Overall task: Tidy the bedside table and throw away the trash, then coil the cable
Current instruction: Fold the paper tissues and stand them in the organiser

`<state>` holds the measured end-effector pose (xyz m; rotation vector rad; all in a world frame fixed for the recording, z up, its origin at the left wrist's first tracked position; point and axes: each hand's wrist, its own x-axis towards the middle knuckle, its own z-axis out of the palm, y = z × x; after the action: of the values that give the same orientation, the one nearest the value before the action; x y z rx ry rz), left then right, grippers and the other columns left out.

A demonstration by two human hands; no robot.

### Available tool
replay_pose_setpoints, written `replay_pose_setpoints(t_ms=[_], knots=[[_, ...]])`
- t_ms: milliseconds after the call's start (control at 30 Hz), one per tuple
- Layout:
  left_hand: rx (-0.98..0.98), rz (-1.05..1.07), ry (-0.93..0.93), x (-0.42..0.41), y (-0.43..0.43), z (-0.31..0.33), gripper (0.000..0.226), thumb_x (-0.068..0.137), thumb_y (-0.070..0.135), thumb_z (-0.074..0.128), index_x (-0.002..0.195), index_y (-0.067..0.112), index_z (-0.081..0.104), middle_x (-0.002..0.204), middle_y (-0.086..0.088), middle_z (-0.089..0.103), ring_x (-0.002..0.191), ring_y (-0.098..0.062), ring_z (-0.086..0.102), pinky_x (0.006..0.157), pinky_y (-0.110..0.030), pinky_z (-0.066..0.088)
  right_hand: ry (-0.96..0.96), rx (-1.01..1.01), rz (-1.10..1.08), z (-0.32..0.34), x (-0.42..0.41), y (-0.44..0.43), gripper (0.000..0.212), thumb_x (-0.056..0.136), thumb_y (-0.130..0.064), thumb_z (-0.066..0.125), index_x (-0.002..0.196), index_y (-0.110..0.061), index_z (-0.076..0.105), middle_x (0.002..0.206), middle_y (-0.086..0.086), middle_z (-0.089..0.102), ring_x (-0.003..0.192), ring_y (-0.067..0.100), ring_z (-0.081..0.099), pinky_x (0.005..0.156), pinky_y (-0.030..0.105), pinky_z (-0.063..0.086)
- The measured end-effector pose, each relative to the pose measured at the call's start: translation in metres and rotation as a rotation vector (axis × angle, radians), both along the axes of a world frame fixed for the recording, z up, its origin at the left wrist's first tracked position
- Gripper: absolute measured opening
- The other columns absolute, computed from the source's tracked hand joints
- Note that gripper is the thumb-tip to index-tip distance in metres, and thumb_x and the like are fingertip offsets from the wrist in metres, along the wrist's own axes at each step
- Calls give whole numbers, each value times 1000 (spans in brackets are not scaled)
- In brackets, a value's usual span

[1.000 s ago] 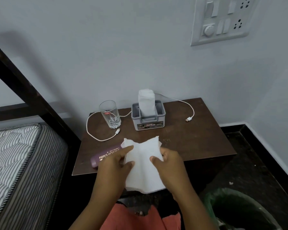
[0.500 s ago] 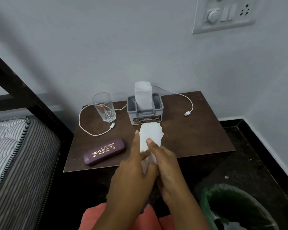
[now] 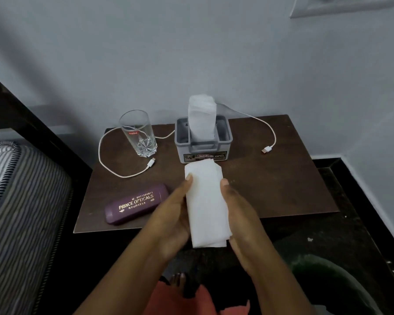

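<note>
Just in front of the tissue holder (image 3: 226, 142), over the surface (image 3: 271, 189), our left grip (image 3: 171, 219) and right grip (image 3: 241, 223) pinch the folded tissue (image 3: 206, 205) by its long sides; we should press the crease flat, edges aligned.

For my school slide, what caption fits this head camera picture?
Left hand and right hand hold a folded tissue over a bedside table with a glass and cable.

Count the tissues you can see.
2. One folded tissue is held between the left hand and right hand; the upright tissue sticks out of the grey holder near the wall. More may be hidden inside it.
</note>
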<state>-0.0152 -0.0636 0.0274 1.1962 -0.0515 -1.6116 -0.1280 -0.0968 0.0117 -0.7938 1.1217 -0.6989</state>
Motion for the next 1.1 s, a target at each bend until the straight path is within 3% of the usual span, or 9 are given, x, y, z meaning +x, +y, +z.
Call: replay_pose_setpoints(t_ms=[133,300,400,500,633,700,833,1000,1100], knots=[[2,131,43,-8,-2,-19,43,88,36,53,116,5,62,105,-16,73,100,-26,68,90,-43,52,256,-265,-18,-3,-2,4,12,87,-35,58,95,-26,54,94,-7,65,82,8,62,63,22,47],[-57,318,162,-14,-2,-25,43,90,40,48,115,7,60,98,-13,75,84,-20,73,67,-36,61,327,-325,-64,-10,-7,7,7,84,-30,64,80,-25,63,81,-9,67,74,5,63,55,14,45],[-92,364,233,-19,2,-22,47,91,44,45,111,4,61,97,-14,75,84,-20,73,65,-33,61,414,-520,-121,-12,-4,10,11,84,-24,65,74,-28,65,85,-11,66,80,1,61,65,13,45],[-119,405,316,-23,4,-18,52,89,45,48,118,3,58,109,-18,71,91,-23,72,67,-35,61,581,-781,-148,-10,-1,15,8,86,-21,64,87,-24,72,92,-15,60,88,-2,57,76,5,40],[-112,414,311,-25,5,-16,57,87,47,49,123,3,56,109,-18,70,87,-24,73,59,-33,59,685,-900,-161,-6,1,20,14,86,-30,60,93,-24,71,87,-12,61,83,6,58,76,28,50],[-123,406,283,-24,6,-16,56,88,47,48,123,4,55,108,-20,71,86,-26,73,60,-36,59,653,-826,-175,-3,1,20,6,83,-31,65,85,-29,70,81,-15,65,79,6,60,73,32,51],[-125,390,167,-21,9,-16,54,86,42,52,127,8,53,113,-17,69,99,-26,69,87,-47,55,400,-458,-169,2,-3,19,6,77,-31,70,75,-27,67,71,-9,67,70,6,62,65,31,52],[-167,302,65,-15,12,-15,35,92,31,50,117,9,59,103,-13,73,85,-20,72,77,-38,59,346,-328,69,-3,-10,9,25,81,-42,63,104,-33,59,101,-13,63,92,0,60,74,15,49],[-170,195,-34,-8,10,-19,30,92,29,50,110,9,62,97,-12,74,81,-19,72,75,-38,60,143,-135,258,-1,-15,1,23,84,-35,63,103,-23,66,97,-6,73,87,5,68,71,14,52]])
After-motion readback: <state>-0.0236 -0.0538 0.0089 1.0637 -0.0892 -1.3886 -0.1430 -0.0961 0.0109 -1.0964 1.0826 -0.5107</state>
